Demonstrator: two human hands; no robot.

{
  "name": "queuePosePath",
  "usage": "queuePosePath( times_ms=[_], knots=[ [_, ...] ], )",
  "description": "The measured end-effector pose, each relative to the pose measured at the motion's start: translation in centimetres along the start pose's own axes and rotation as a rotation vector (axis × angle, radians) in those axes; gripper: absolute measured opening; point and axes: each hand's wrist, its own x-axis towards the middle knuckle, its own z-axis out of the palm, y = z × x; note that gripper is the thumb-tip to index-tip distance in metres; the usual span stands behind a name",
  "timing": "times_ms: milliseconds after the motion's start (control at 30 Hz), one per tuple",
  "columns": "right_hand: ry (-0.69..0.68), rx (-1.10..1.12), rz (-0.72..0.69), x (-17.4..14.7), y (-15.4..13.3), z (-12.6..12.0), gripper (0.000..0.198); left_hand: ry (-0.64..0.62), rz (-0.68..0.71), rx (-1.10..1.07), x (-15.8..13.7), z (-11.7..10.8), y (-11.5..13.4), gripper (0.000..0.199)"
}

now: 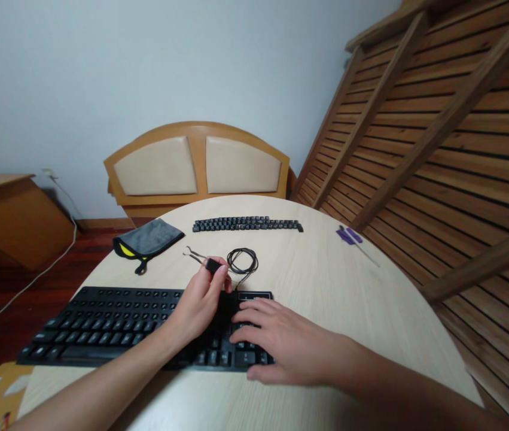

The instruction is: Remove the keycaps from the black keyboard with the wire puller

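Note:
A black keyboard [88, 352] lies across the near part of the table. Its far rows show bare switches, while the near rows still carry keycaps. In my left hand [200, 305], above the keyboard, is a wire keycap puller [212, 266] with a black grip, its two bent prongs pointing away to the left. My right hand [281, 338] rests over the number pad at the right end, fingers spread and stretched out. Removed keycaps [245, 224] stand in rows at the far side. The coiled black cable [242, 261] lies just behind the keyboard.
A grey cloth [151, 238] with a yellow lining lies at the back left of the round table [348, 311]. Purple-handled tools [349, 235] are near the right rim. Beyond stand a padded headboard [198, 161] and a leaning slatted wooden frame [415, 131].

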Motion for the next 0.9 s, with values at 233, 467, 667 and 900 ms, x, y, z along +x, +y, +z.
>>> queuePosePath(
  times_ms=[233, 467, 667, 900],
  knots=[
    [-0.026, 0.036, 0.172, -4.6, 0.5, -2.2, 0.038, -0.056, -0.006, 0.016, -0.1, -0.3, 0.5, 0.020],
    [-0.023, 0.052, 0.356, -10.0, 2.9, -4.0, 0.020, -0.080, 0.006, 0.052, -0.1, -0.4, 0.7, 0.023],
    [0.027, 0.020, 0.586, -13.7, 5.9, -5.3, 0.029, -0.212, -0.009, 0.054, 0.4, -1.0, 0.3, 0.025],
    [-0.060, -0.238, 0.885, -11.8, 4.8, -7.5, 0.031, -0.442, 0.037, 0.166, 0.9, -2.4, 0.5, 0.025]
  ],
)
